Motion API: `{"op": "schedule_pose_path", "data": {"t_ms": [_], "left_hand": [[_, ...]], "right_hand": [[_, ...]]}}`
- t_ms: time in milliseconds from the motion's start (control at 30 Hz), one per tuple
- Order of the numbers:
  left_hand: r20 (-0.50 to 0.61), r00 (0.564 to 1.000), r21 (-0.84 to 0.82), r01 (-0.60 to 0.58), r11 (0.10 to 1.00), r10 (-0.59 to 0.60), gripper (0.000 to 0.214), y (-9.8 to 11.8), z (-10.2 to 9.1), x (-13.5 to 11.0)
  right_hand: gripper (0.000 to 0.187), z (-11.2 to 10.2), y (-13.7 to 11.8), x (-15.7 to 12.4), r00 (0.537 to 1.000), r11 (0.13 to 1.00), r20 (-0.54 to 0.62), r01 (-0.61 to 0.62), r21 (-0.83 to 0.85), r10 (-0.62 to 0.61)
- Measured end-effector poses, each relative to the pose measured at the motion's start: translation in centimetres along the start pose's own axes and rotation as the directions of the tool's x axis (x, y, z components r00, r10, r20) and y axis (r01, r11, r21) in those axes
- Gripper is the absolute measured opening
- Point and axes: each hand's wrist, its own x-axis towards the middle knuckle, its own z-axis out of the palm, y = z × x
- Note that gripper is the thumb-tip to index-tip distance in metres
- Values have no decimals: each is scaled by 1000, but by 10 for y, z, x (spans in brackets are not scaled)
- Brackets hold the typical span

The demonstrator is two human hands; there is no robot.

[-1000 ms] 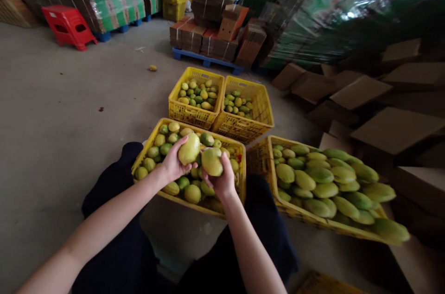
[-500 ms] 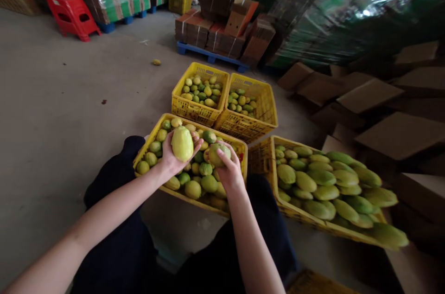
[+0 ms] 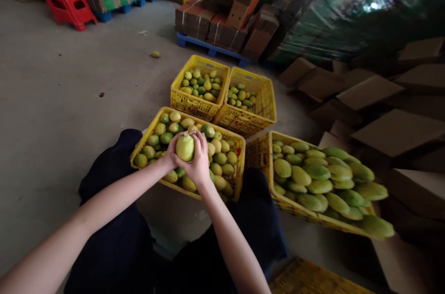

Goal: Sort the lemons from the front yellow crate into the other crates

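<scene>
A pale yellow-green papaya (image 3: 185,149) is clasped between my two hands above the crate in front of me. My left hand (image 3: 170,156) wraps its left side, and my right hand (image 3: 198,159) curls round the right side with the thumb across the front. The stem end of the fruit points up. Just below, a yellow plastic crate (image 3: 239,182) holds many smaller green and yellow papayas (image 3: 219,169), partly hidden by my hands and forearms.
Beyond stand two yellow crates (image 3: 222,114) with fruit in their bottoms. To the right, another crate (image 3: 271,164) is heaped with long papayas (image 3: 318,172). Cardboard boxes (image 3: 399,131) lie further right. A red stool (image 3: 67,4) and a boxes-laden blue pallet (image 3: 212,49) are behind.
My right hand has let go of the rounder green papaya and moved left onto the pale one in my left hand. My view has shifted slightly.
</scene>
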Motion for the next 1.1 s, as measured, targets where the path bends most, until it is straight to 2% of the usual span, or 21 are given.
{"op": "schedule_pose_path", "data": {"t_ms": [133, 233, 300, 400, 500, 567, 633, 733, 933, 1100], "left_hand": [[-13, 999, -42, 38, 998, -38, 39, 5, -5, -1], [1, 996, -61, 85, 995, -85, 33, 16, -1, 3], [-39, 999, -69, 33, 997, -36, 31, 25, 2, 8], [-115, 990, -67, -92, 993, 84, 29, 37, 4, 14], [-143, 964, 29, -222, 975, 224, 27, 40, 3, 13], [-87, 935, 195, -323, 926, 344, 27, 38, 2, 9], [13, 899, 377, -410, 831, 438, 29, 34, -1, 4], [101, 862, 523, -470, 711, 496, 33, 30, -5, 0], [180, 835, 559, -521, 644, 519, 38, 35, -6, -3], [154, 843, 501, -516, 695, 515, 34, 35, -3, -4]], "right_hand": [[51, 0, -9, -7, 984, 978, 61, 172, -114, -166], [47, -4, -11, -8, 969, 968, 113, 229, -100, -218], [50, -11, -9, -7, 976, 976, 67, 210, -47, -207], [55, -27, -1, -2, 988, 990, -79, 133, 40, -129], [51, -39, 10, 5, 981, 995, -187, 62, 72, -47], [48, -40, 17, 9, 979, 996, -204, 39, 79, -22], [48, -37, 22, 10, 985, 996, -169, 36, 87, -21], [47, -31, 25, 11, 995, 995, -99, 39, 97, -30], [40, -34, 24, 14, 993, 994, -105, 60, 90, -50], [40, -38, 18, 14, 995, 991, -97, 38, 131, -26]]}}
